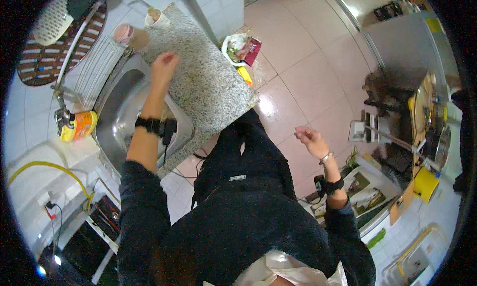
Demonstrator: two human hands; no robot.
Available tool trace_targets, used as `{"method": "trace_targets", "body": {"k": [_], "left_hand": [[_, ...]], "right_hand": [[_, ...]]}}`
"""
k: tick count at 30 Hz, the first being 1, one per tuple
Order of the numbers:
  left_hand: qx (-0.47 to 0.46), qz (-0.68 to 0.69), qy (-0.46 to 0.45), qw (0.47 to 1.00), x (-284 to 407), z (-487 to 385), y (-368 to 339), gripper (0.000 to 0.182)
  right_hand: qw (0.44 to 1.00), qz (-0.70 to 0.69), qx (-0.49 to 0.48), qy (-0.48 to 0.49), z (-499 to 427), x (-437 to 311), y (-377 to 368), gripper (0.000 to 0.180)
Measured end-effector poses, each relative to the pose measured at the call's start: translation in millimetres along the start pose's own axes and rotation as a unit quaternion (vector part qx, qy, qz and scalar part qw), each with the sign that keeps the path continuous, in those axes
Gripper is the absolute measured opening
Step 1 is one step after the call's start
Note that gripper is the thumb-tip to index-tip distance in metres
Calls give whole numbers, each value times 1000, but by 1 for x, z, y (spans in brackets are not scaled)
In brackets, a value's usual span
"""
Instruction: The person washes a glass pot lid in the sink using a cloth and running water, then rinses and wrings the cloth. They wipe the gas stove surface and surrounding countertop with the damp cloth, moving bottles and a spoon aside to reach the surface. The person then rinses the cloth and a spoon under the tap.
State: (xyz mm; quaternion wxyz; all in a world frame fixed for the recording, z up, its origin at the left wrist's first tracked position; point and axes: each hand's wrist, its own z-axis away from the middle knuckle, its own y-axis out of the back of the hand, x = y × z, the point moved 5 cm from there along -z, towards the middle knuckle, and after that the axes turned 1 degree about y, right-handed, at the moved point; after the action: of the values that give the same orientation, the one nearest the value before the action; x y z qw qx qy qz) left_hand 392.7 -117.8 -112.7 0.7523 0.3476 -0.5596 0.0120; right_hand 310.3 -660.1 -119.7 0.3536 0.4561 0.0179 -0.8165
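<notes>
My left hand (165, 64) hangs above the speckled granite counter (214, 92), just past the edge of the metal sink (121, 107). It is blurred, its fingers look bent inward, and whatever its palm might hold is hidden. A pinkish cup or jar (136, 37), also blurred, stands close beyond it on the counter. Farther back is a white cup (158, 20) with something brownish in it. Out to the right, my right hand (312, 140) is held over the pink tiled floor (298, 99), fingers loosely bent and nothing in them. Both wrists wear black strapped devices.
A yellow bottle with an orange label (82, 125) stands by the faucet (64, 118). Brown slatted plastic (56, 58) hangs on the left wall. Beyond the counter's far edge is a white bag (233, 49) with refuse. A cluttered shelf (413, 137) lines the right side.
</notes>
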Motion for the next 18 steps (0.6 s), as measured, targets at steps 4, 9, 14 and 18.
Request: {"method": "trace_targets", "body": {"k": [4,9,14,18], "left_hand": [[44,-155,138,977,-94,71,92,36],[-48,-230,247,940,-195,156,93,68],[12,-104,237,966,-258,158,36,98],[38,-353,123,927,-253,135,25,77]], "right_hand": [[994,51,-31,93,-69,-56,15,26],[974,113,-98,168,-129,-155,5,25],[963,151,-126,184,-145,-237,-40,25],[960,182,-147,153,-137,-286,-96,26]]}}
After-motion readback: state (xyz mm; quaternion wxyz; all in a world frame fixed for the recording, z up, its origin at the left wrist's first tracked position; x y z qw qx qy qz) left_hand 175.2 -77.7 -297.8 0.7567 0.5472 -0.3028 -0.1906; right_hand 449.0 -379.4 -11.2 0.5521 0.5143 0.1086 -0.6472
